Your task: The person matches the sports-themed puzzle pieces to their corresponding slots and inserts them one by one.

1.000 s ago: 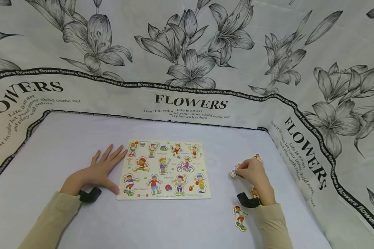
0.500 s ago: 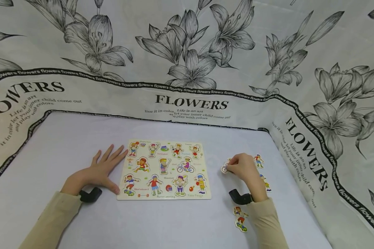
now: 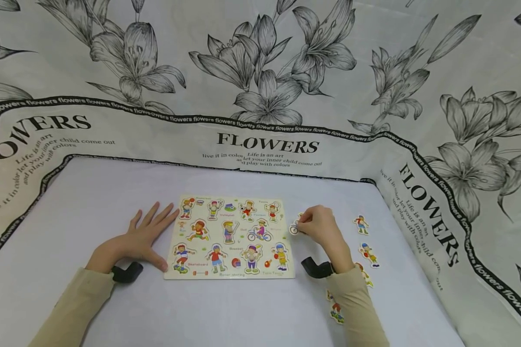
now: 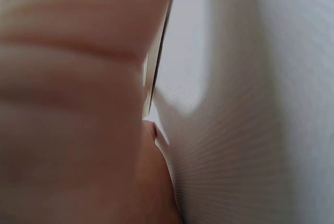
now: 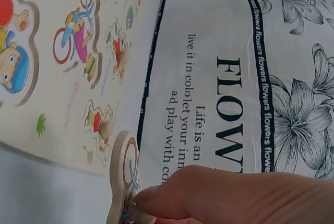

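Note:
A wooden puzzle board (image 3: 239,236) printed with children playing sports lies flat on the table. My left hand (image 3: 134,243) rests on the table with fingers spread, its fingertips and thumb at the board's left edge. My right hand (image 3: 323,229) pinches a bicycle puzzle piece (image 5: 125,169) between thumb and fingers, just off the board's right edge. Most of that piece is hidden by the fingers in the head view. The board's cyclist recess (image 5: 78,36) appears in the right wrist view. The left wrist view is mostly filled by my palm.
Several loose figure pieces lie in a column right of the board, among them a red-shirted figure (image 3: 362,225), one in yellow and blue (image 3: 368,255), and a skateboarder (image 3: 336,313) partly behind my right sleeve (image 3: 358,311). A flower-printed cloth (image 3: 265,149) rises behind the table.
My right hand has moved left with the bicycle piece, from among the loose pieces to beside the board's right edge. More loose pieces are uncovered. My left hand has stayed in place.

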Demonstrator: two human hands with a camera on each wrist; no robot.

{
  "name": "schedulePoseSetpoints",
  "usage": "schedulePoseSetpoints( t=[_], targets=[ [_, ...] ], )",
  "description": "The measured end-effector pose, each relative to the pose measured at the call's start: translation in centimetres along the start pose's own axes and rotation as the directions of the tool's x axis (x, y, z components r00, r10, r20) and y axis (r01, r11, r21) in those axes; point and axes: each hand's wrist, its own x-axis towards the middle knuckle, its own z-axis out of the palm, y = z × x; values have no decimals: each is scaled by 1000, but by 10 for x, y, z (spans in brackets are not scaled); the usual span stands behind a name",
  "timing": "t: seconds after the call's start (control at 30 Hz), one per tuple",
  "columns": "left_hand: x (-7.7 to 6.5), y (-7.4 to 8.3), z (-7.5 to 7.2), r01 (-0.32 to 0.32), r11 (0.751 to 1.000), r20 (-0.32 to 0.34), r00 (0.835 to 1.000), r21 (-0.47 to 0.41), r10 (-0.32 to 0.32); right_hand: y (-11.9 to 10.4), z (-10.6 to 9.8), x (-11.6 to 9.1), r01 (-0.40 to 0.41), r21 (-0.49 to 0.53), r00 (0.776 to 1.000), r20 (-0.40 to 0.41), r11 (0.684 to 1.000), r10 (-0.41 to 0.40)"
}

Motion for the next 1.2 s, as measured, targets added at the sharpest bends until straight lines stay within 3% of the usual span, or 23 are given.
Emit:
schedulePoseSetpoints(
  t=[0.67,1.2],
  targets=[
    [0,1,-1,4,1000,1,1000,3,-4,-50,36,13,114,57,993,16,992,-115],
    [0,1,-2,5,1000,5,1000,4,-5,-57,63,18,143,21,988,64,989,-144]
  ],
)
